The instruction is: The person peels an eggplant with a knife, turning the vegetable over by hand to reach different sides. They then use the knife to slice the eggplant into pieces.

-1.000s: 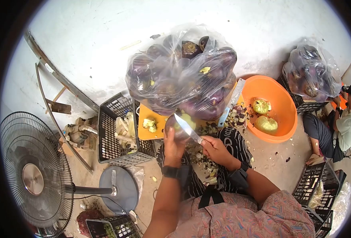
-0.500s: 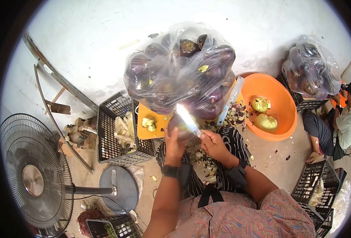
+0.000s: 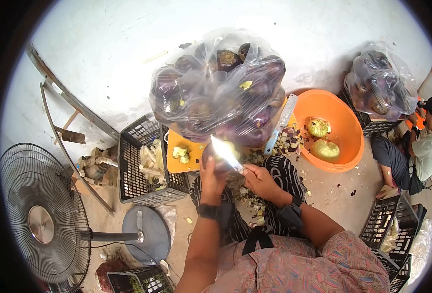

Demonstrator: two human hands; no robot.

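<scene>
With clock directions running from the eggplant, a fan is standing at 8 o'clock, while a black crate is holding pale scraps at 9 o'clock. Nearer, also at 9, a pale chunk is lying on an orange-yellow board. At center, the left hand is cupping the partly peeled eggplant, its skin still showing purple on the left side. A large plastic bag of eggplants is bulging at 12 o'clock. The knife is lying across the eggplant's pale area, its blade now flaring white where it was plain silver a second ago. The right hand is clenching the handle; both grips are staying nearly unchanged. A blue-handled blade is resting at 2 o'clock. Toward 3, an orange basin is holding two peeled pieces. A second bag is sitting at 2 o'clock, and a co-worker is sitting at 3.
</scene>
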